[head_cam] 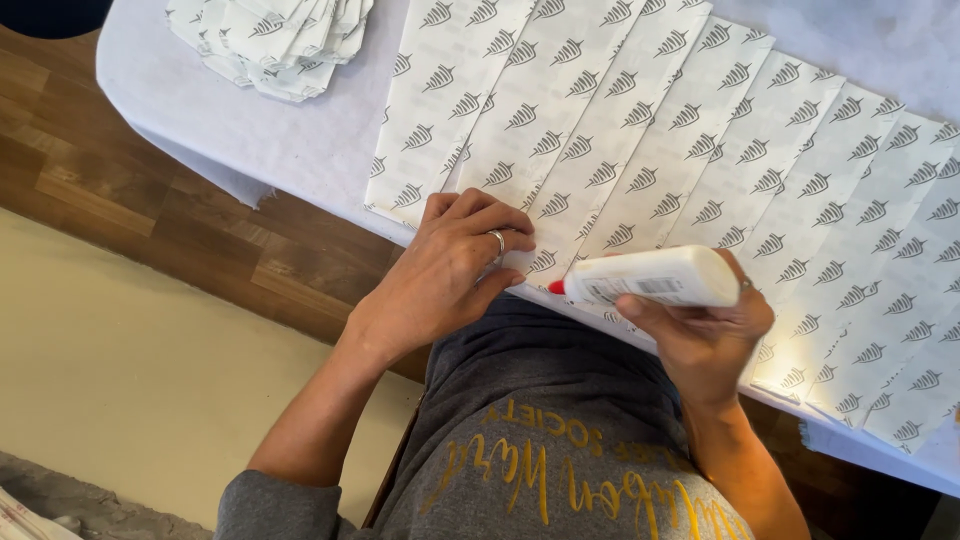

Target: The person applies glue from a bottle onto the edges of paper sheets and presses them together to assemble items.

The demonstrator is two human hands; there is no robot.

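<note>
Glue bottle (660, 277) first: I see it held in the right hand (705, 335), white plastic with a red tip, lying nearly level, the tip aimed left toward the other hand. The fingers are wrapped tight around its body, a closed grip. The left hand (445, 270) lies palm down on the near edge of a patterned paper sheet (590, 150), fingers curled and pressing it flat, a ring on one finger; it grasps nothing that I can see. The red tip sits just beside those fingertips, over the near edge of the sheet.

The sheets are white with a repeated dark leaf print, laid side by side and overlapping in a fan across the table with a white cloth (250, 140), running from centre to the far right. At the far left of the table rests a small pile of folded papers (275, 40) in the same print, well apart from both hands. I see wooden flooring (120, 190) to the left, and a grey sweatshirt (540, 430) nearest me.
</note>
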